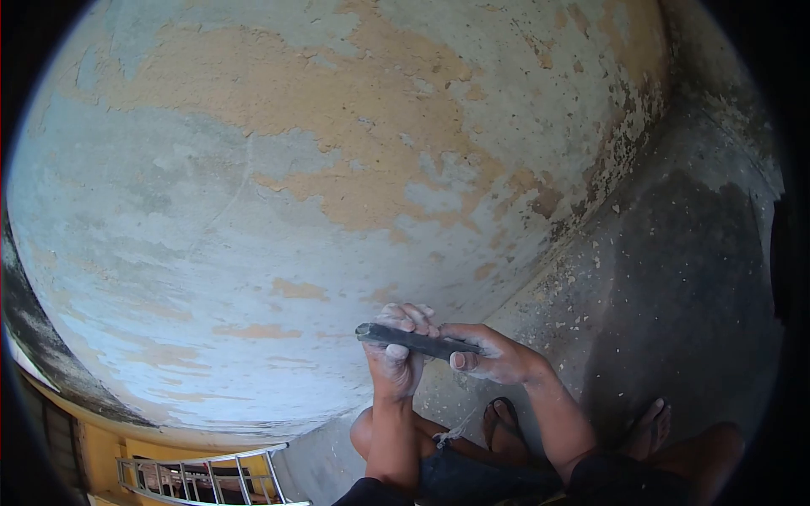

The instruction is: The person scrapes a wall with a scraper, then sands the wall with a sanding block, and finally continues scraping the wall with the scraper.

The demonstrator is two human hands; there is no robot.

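Note:
A dark, long, narrow block [418, 341] lies across both hands in front of the wall. My left hand [396, 358] is closed round its left part, with the thumb on the near side and the fingers behind. Round its right part my right hand [489, 354] is closed too, thumb on the near side. Pale dust coats the fingers of both hands. The wall [337, 169] beyond has peeling paint with tan and bluish-white patches.
A metal ladder [240, 476] lies at the lower left by a yellow wall [99, 447]. Paint flakes dot the grey floor [582, 337], which has a dark patch at right. My sandalled feet [504, 422] are below.

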